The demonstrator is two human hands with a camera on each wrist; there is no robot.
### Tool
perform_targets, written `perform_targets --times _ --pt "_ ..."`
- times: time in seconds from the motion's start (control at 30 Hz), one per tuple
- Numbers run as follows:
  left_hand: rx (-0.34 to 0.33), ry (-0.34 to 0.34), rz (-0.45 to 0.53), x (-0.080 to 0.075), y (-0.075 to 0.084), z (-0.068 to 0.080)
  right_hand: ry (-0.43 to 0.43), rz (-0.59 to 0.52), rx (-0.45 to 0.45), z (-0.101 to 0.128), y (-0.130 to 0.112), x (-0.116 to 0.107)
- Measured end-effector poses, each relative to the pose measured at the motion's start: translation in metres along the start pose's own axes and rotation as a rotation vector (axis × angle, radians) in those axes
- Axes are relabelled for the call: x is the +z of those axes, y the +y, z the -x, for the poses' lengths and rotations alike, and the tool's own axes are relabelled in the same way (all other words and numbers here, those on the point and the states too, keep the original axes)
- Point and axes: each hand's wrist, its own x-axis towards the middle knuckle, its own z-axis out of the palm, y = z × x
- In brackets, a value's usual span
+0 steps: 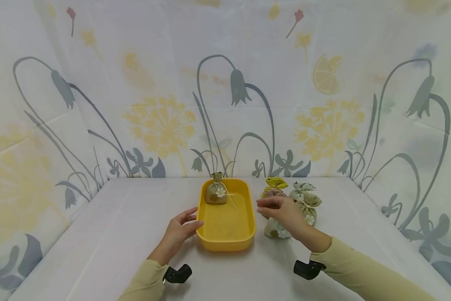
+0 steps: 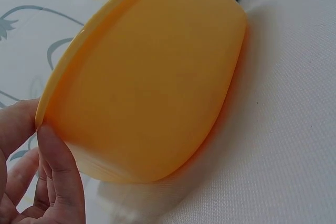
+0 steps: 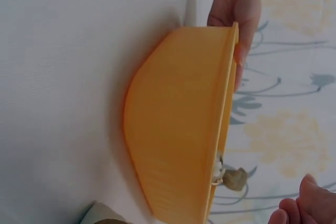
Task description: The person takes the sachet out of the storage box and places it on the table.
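Left hand (image 1: 180, 230) at 9 o'clock of the tray (image 1: 210, 240): fingers straight, tips resting on the left rim, nothing gripped; left wrist view shows fingers (image 2: 55, 171) against the rim edge. Yellow tray sits mid worktop (image 1: 108, 234). One sachet (image 1: 216, 192) lies inside it at the 12 o'clock end, daisy on the front, tie trailing toward 5 o'clock. Right hand (image 1: 282, 211) at 3 o'clock of the tray, apart from it, fingers loosely spread and pointing toward the tray, holding nothing; it hovers over the pouches (image 1: 304, 200) bunched on the worktop just right of the tray. Can't tell if it touches them. Floral curtain (image 1: 225, 92) at 12 o'clock.
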Motion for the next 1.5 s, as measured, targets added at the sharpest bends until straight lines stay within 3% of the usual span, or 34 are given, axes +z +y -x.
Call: perform_targets --times 0.1,0.37,0.57,1.2,1.5 --pt "0.003 0.001 -0.009 0.000 0.000 -0.001 0.000 -0.002 -0.008 -0.006 0.000 0.004" --pt "0.003 -0.005 -0.002 0.000 -0.001 -0.001 0.011 -0.008 0.101 -0.022 -0.005 0.016" --pt "0.002 -0.005 0.003 -0.001 0.001 0.000 0.022 -0.037 0.132 -0.033 -0.016 0.025" --pt "0.009 -0.018 -0.004 -0.001 0.000 0.000 -0.035 -0.209 0.030 -0.071 -0.019 0.058" --pt "0.003 -0.010 -0.004 -0.002 0.002 0.001 -0.020 -0.188 0.015 -0.093 -0.019 0.072"
